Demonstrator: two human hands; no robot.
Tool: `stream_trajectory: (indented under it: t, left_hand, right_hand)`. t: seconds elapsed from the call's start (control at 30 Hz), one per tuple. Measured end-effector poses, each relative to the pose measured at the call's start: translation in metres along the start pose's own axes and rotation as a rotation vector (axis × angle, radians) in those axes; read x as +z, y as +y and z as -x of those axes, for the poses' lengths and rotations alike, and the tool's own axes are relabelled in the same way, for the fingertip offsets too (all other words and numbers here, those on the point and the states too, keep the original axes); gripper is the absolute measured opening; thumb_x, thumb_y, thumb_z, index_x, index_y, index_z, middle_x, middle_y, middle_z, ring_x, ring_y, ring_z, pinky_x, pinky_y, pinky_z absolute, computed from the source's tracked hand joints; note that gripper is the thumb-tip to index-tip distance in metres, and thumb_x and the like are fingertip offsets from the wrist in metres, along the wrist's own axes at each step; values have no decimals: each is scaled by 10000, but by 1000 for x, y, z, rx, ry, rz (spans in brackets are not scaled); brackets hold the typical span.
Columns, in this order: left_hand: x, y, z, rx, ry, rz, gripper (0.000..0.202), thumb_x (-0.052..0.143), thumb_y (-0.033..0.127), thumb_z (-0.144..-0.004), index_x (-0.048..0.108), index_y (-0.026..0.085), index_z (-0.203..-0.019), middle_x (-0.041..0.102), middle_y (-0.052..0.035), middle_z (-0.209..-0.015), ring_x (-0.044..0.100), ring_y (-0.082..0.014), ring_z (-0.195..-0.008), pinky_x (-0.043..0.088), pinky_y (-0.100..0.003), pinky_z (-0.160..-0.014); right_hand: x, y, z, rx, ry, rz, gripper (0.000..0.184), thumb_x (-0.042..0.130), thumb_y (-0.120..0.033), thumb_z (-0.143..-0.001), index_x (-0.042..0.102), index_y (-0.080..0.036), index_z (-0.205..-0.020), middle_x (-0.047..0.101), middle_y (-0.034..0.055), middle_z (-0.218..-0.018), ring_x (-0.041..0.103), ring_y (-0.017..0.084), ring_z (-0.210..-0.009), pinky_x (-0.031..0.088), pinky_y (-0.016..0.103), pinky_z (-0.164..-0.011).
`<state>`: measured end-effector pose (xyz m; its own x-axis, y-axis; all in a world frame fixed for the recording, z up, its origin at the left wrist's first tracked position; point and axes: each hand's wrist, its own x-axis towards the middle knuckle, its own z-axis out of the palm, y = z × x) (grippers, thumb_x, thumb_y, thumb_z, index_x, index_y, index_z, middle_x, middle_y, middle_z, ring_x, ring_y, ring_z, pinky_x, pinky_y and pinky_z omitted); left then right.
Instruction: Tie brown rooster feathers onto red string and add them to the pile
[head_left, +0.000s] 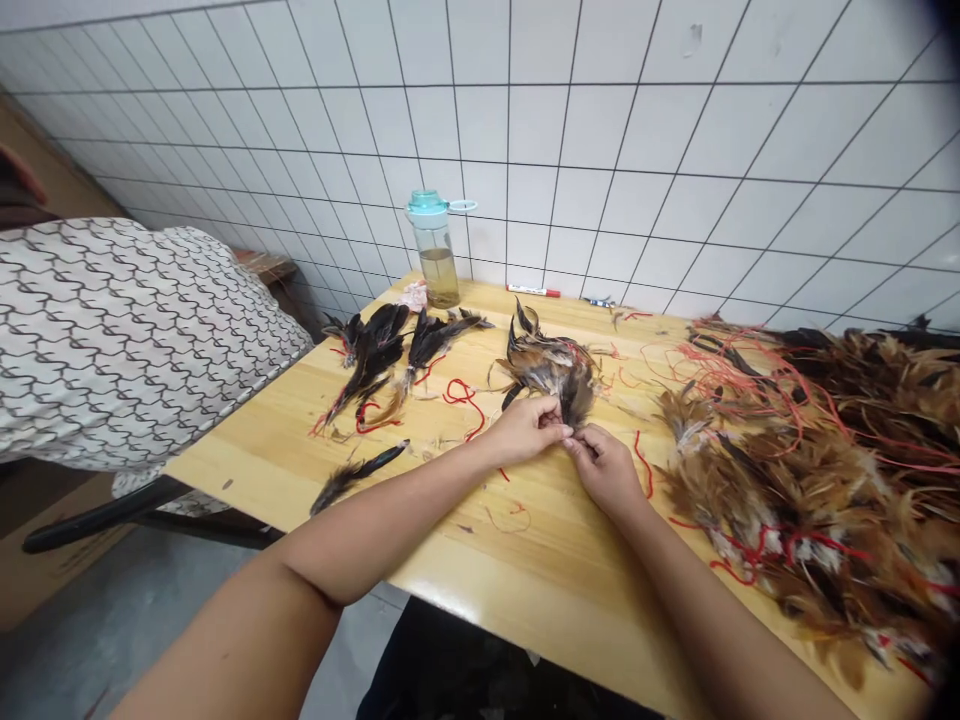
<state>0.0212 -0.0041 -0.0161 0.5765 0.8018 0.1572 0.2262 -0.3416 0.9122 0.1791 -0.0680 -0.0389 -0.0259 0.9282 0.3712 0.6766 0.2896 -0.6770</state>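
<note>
Over the middle of the table my left hand [531,430] and my right hand [602,466] meet fingertip to fingertip, both closed in a pinch. Between them is the lower end of a greyish dark feather tuft [577,395]. My left fingers hold it from the left, and the right thumb and forefinger pinch at its base. Just beyond lies a pile of brown and black feathers [541,362], partly behind the tuft. The exact point of grip is hidden by my fingers. A piece of red string [643,465] lies to the right of my right hand.
Large heaps of brown feathers [795,480] with red strings cover the table's right side. Black feather bunches [375,350] and a loose feather [360,474] lie left. A water bottle [439,262] and marker [533,291] stand near the tiled wall. Another person's patterned clothing [135,340] is at left.
</note>
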Motion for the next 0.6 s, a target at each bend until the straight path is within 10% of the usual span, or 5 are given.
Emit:
stream_trajectory:
  t: [0.33, 0.47, 0.6]
  left_hand:
    - [-20, -3, -7, -3, 75, 102, 125, 603, 275, -790, 597, 157, -834, 590, 4, -764, 526, -109, -694, 407, -224, -652]
    - [-46, -12, -15, 34, 326, -242, 124, 542, 132, -809, 644, 175, -866, 627, -24, -870, 555, -127, -764, 448, -254, -738]
    - [-52, -18, -27, 182, 238, -582, 245, 523, 80, -814, 662, 198, -977, 614, -49, -949, 558, -171, -924, 459, -297, -852]
  right_hand:
    - [-6, -3, -2, 79, 35, -106, 262, 497, -386, -840, 564, -220, -649, 584, 23, -657, 568, 177, -658, 442, 288, -636]
    - [-7, -3, -2, 190, 84, -150, 294, 504, -435, -838, 574, -210, -662, 577, 11, -629, 545, 166, -627, 423, 274, -604]
    - [-5, 4, -2, 290, 125, -301, 321, 514, -486, -829, 607, -199, -718, 647, 26, -698, 581, 173, -674, 451, 273, -630]
